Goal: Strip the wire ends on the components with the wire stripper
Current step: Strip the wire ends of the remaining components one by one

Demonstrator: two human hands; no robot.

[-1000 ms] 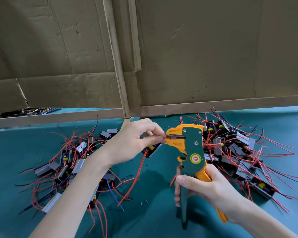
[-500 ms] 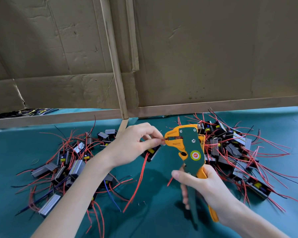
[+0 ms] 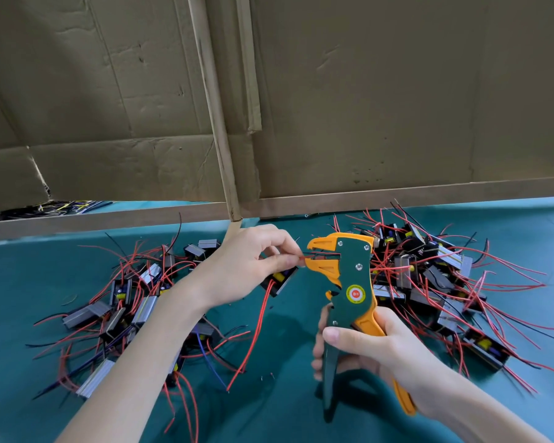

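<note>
Wire stripper: you hold it upright in your right hand, above the green tabletop and between two heaps of parts. Your right fingers are curled round its two handles. The thumb lies across the front of the green handle and the orange handle sits in your palm. The handles stand a little apart at the bottom. The orange beak points to your left and its mouth is parted.

Your left hand is just beside that beak. Its thumb and forefinger are pinched together on the end of a red wire, and the tip of that wire sits in the mouth of the beak. A small black component with a yellow part on it shows just under your left hand. You cannot tell from here whether the hand grips it as well. A long red lead drops from it toward the tabletop.

The left heap lies under and beyond your left forearm, with grey metal cases tangled in red, black and blue wires. The right heap lies behind the tool and your right hand, with its red wires fanning out to the right. A cardboard wall edged with wooden strips stands along the back of the tabletop.
</note>
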